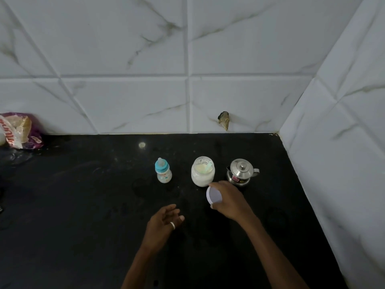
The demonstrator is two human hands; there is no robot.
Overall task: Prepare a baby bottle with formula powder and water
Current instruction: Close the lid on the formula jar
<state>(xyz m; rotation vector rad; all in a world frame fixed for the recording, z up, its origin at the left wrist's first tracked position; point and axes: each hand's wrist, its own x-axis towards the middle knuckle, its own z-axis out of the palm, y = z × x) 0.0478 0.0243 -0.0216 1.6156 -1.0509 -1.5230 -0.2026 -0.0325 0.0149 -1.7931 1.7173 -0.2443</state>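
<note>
Holding the white lid [214, 195] pinched in our right hand [227, 200] just beside the open jar [202, 173], we risk bumping it and spilling powder. Our left hand [164, 221] hangs loose, empty. The jar holds formula and a scoop [209, 166]. The teat-capped bottle [163, 171] stands left of it, nearer the bench's [83, 205] back edge.

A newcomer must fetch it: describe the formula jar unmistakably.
On the black countertop, three things stand in a row near the tiled corner. The formula jar is the middle one, between baby bottle and steel pot: lidless, with pale powder and a scoop inside.
</note>
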